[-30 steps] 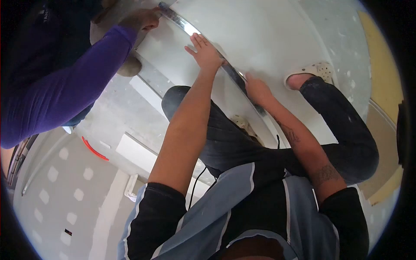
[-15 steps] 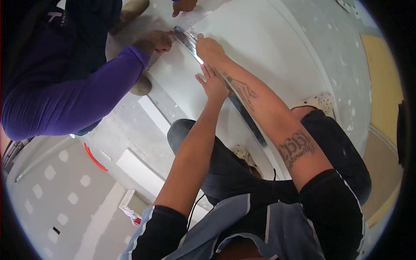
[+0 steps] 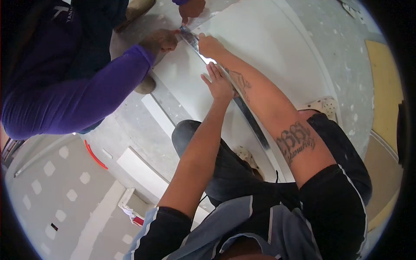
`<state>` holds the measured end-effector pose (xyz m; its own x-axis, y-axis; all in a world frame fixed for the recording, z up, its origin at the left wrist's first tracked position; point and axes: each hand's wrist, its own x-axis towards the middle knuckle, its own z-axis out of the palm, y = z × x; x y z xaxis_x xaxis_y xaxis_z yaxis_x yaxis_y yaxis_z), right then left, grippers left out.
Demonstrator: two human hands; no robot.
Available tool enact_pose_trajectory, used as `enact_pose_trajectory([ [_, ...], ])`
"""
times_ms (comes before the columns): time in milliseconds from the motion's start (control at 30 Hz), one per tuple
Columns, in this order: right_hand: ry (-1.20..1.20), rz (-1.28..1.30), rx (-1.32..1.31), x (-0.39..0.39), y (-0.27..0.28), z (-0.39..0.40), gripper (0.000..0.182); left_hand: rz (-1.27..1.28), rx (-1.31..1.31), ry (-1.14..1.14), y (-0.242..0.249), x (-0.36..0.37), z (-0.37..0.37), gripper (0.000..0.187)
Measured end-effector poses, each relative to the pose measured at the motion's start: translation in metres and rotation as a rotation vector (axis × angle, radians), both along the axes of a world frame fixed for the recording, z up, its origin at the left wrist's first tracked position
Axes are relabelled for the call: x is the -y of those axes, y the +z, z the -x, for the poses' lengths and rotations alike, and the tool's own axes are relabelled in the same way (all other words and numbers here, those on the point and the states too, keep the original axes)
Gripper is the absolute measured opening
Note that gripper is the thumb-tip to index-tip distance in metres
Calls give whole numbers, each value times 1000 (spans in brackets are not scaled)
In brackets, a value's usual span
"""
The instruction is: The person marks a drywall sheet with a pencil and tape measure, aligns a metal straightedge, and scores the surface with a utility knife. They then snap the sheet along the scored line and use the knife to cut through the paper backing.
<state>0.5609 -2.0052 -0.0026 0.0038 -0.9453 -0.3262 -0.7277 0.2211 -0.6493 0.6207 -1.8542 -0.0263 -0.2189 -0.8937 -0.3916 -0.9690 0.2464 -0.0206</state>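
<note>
A long shiny metal straightedge (image 3: 252, 121) lies diagonally across a large white board (image 3: 268, 47). My left hand (image 3: 221, 85) is pressed flat on it, thumb apart from the fingers. Further up, my right hand (image 3: 210, 47) is closed beside the straightedge's upper part; whatever it holds is hidden by the fingers. At the far end of the metal, a co-worker's hand (image 3: 164, 40) touches its tip from the left, and the co-worker's other hand (image 3: 193, 9) points down at the same end.
The co-worker's purple sleeve (image 3: 99, 93) fills the upper left. White strips (image 3: 141, 171) lie on the floor left of my knee, near a red curved piece (image 3: 94, 155) and a white box-like piece (image 3: 130, 201). A yellow panel (image 3: 382, 86) stands at the right.
The co-worker's upper hand has come down to the straightedge's far end. The view has shifted slightly, and my right hand has stayed close to the same part of the straightedge.
</note>
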Motion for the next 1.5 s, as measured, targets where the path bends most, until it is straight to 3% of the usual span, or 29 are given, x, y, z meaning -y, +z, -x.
enact_pose_trajectory([
  [33, 58, -6, -11, 0, -2, 3, 23, 3, -2, 1, 6, 0, 2, 130],
  [100, 53, -33, -6, -7, 4, 7, 24, -197, 200, -30, 27, 10, 8, 107],
  [167, 42, -79, -3, -23, -8, 14, 26, -234, 187, -34, 37, 13, 10, 115],
  [233, 277, -5, -88, -53, -21, 26, 28, -288, 168, -44, 39, 9, 7, 124],
  [300, 166, -121, -40, -87, 11, 37, 27, -112, -4, -55, 33, 4, 2, 130],
  [333, 55, -206, 21, -100, 27, 39, 27, -144, -1, -46, 40, 6, 4, 130],
  [367, 53, -214, 17, -116, 20, 41, 27, -152, -5, -49, 26, 1, 0, 130],
  [433, 119, -226, -35, -153, 9, 52, 29, 147, -54, -40, -12, -3, -6, 131],
  [467, 115, -241, -37, -169, 12, 57, 29, 132, -58, -43, -23, 0, -5, 131],
  [533, 98, -327, -27, -209, 22, 66, 23, 365, -2, -100, -40, -8, -10, 133],
  [567, 96, -352, -32, -230, 30, 70, 23, 342, -9, -100, -23, -12, -8, 133],
  [633, 94, -341, -62, -266, 45, 79, 20, -106, 15, -34, 33, 3, 3, 136],
  [800, 74, -488, -133, -399, 58, 108, 18, -129, 2, -27, 37, 4, 4, 137],
  [900, 316, -883, -288, -462, 67, 145, 25, -156, 14, 24, 28, 7, 7, 134],
  [933, 319, -880, -269, -462, 69, 159, 27, -173, 3, 35, 41, 9, 9, 135],
  [1033, 311, -599, -407, -399, 136, 196, 26, -125, 56, 23, 35, 7, 13, 140],
  [1100, 35, -427, -451, -333, 258, 217, 25, -119, 122, 18, 38, 6, 16, 142],
  [1133, -59, -461, -515, -303, 330, 221, 27, -98, 109, 16, 48, 6, 18, 142],
  [1167, 58, 14, -670, -323, 324, 263, 31, -146, 121, 23, 59, 5, 20, 135],
  [1200, -91, -100, -674, -302, 367, 280, 31, -193, 134, 37, 69, 8, 21, 128],
  [1233, -56, 34, -776, -297, 385, 311, 31, -171, 129, 52, 73, 13, 25, 128],
  [1267, -50, 151, -801, -289, 397, 336, 32, -171, 161, 37, 68, 15, 25, 116],
  [1367, -75, 22, -779, -274, 346, 421, 40, -119, 159, 67, 37, 12, 21, 89],
  [1400, -114, 60, -709, -276, 298, 453, 45, -64, 123, 83, 30, 14, 18, 76],
  [1433, -139, 90, -625, -285, 237, 475, 50, -58, 141, 179, 32, 14, 15, 76],
  [1500, -224, -9, -493, -301, 143, 487, 64, -93, 232, 68, 47, 17, 17, 60],
])
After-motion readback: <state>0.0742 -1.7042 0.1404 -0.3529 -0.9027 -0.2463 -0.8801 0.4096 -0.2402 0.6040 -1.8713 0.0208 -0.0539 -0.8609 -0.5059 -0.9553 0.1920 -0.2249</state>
